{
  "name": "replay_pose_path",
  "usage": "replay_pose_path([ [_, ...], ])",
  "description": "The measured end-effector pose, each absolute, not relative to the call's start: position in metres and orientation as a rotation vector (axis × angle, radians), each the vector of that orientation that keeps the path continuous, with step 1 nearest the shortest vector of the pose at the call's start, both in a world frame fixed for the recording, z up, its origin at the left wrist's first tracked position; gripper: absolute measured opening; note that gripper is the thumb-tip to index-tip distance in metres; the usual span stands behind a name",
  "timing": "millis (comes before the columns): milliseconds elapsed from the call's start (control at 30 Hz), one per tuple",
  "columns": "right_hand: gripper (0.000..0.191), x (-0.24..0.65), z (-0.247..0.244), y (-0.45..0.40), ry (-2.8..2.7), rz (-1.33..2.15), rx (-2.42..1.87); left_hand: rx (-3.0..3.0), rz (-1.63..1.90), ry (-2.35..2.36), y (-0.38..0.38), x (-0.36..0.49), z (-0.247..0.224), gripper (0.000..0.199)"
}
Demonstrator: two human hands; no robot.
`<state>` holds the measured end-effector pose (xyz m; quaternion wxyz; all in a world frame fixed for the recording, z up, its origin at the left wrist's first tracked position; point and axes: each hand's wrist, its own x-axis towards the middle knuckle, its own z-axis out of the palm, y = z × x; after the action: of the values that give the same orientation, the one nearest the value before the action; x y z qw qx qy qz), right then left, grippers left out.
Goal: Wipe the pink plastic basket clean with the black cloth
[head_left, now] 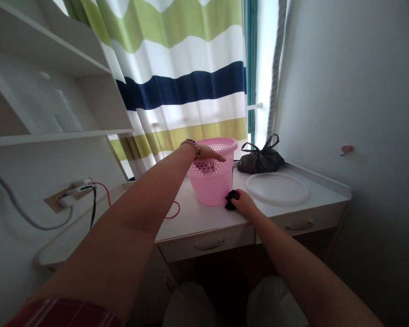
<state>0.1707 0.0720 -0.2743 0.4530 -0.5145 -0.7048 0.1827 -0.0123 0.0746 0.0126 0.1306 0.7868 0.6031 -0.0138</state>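
A pink plastic wastebasket (213, 186) with a perforated upper wall stands on the white desk in front of me. My left hand (207, 153), a beaded bracelet at its wrist, is at the basket's near rim. Its thumb lies along the outside, while the other fingers are mostly hidden; the hand appears to grip the rim. Low at the basket's right side, my right hand (243, 203) pinches a small, crumpled black bundle (231, 200). Whether that bundle is thin plastic or cloth I cannot tell. It is close against the basket's base.
A tied black plastic bag (261, 159) sits at the back right, behind a whitish ring or round lid (277, 188). Left are a wall socket with plugs (68, 197) and a red cable (173, 211). Shelves (54, 134) overhang the left; a striped curtain (184, 86) hangs behind.
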Motion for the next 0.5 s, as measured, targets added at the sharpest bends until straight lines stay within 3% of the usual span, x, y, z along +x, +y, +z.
replay_pose_path([
  [300,0.022,0.170,-0.276,0.073,-1.736,0.431,-1.269,2.258,-0.145,1.773,0.061,-0.004,0.018,0.076],
  [500,0.022,0.170,-0.275,0.072,-1.735,0.438,-1.267,2.194,-0.096,1.856,0.069,-0.004,0.016,0.091],
])
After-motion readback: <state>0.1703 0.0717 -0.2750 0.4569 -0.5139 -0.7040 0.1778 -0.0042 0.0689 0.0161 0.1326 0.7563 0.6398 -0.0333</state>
